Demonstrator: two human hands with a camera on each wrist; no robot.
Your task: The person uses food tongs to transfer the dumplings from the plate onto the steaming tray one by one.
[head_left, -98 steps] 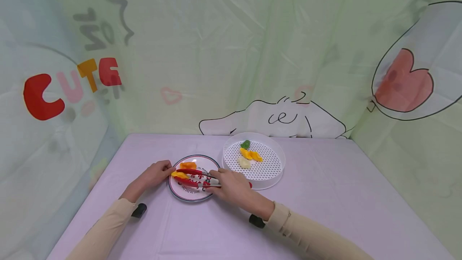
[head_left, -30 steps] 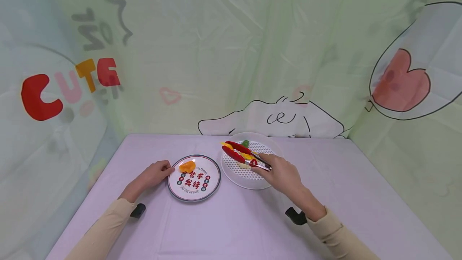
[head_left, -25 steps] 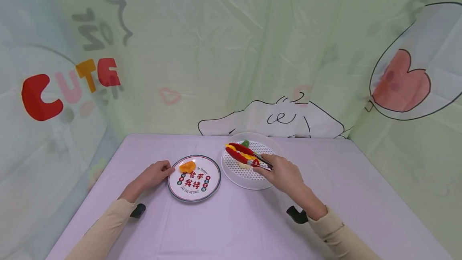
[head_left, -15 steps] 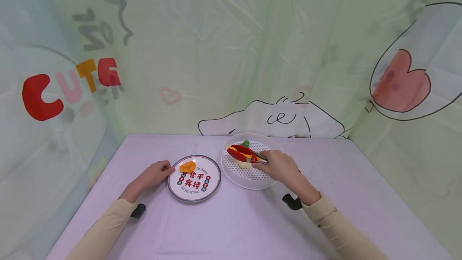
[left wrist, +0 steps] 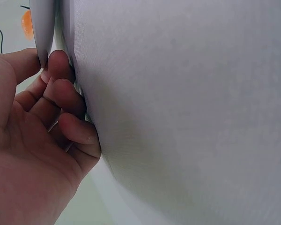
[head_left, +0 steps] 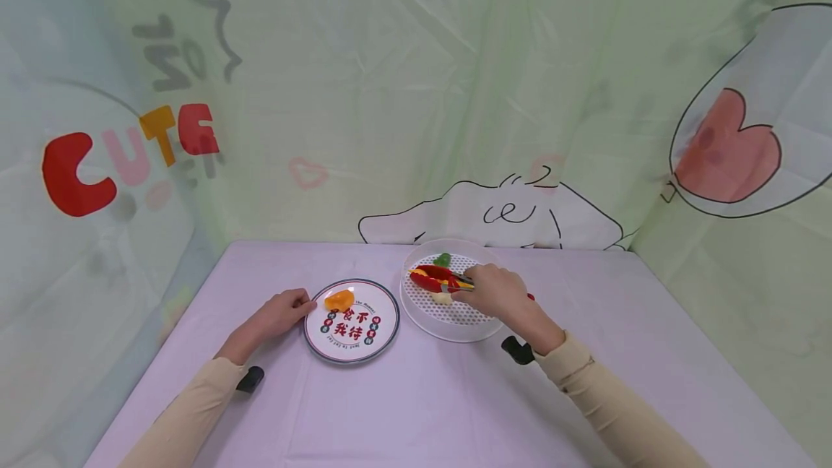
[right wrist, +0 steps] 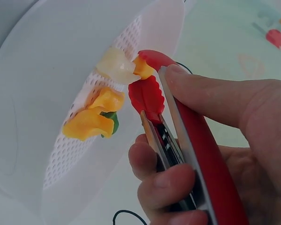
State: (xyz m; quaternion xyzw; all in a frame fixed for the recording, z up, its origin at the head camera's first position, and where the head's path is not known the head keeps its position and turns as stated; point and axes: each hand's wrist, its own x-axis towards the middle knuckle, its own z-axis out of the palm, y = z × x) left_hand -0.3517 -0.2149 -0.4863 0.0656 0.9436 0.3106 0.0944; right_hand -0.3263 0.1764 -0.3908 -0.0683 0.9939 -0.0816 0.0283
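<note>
My left hand (head_left: 282, 313) pinches the left rim of a white plate (head_left: 383, 323) between thumb and finger; the left wrist view shows the plate's edge (left wrist: 43, 33) there. On the plate lies an orange dumpling (head_left: 339, 300). My right hand (head_left: 497, 293) grips red-tipped metal tongs (head_left: 434, 279) over a white steamer tray (head_left: 455, 331). Between the tong tips is a yellow dumpling (right wrist: 142, 69), partly hidden by the upper tip. Inside the tray are a pale dumpling (right wrist: 114, 65), a yellow piece (right wrist: 91, 117) that looks like two dumplings together, and a green dumpling (head_left: 443, 260).
A lilac cloth (head_left: 364, 417) covers the table. Printed fabric curtains (head_left: 416, 92) stand close behind the tray and along both sides. Black camera mounts (head_left: 518, 350) hang below both wrists. The plate and the tray stand side by side, nearly touching.
The right hand has carried the yellow dumpling in the tongs from the plate rightward to the tray, then lowered it toward the perforated floor. The left hand has stayed at the plate's rim.
</note>
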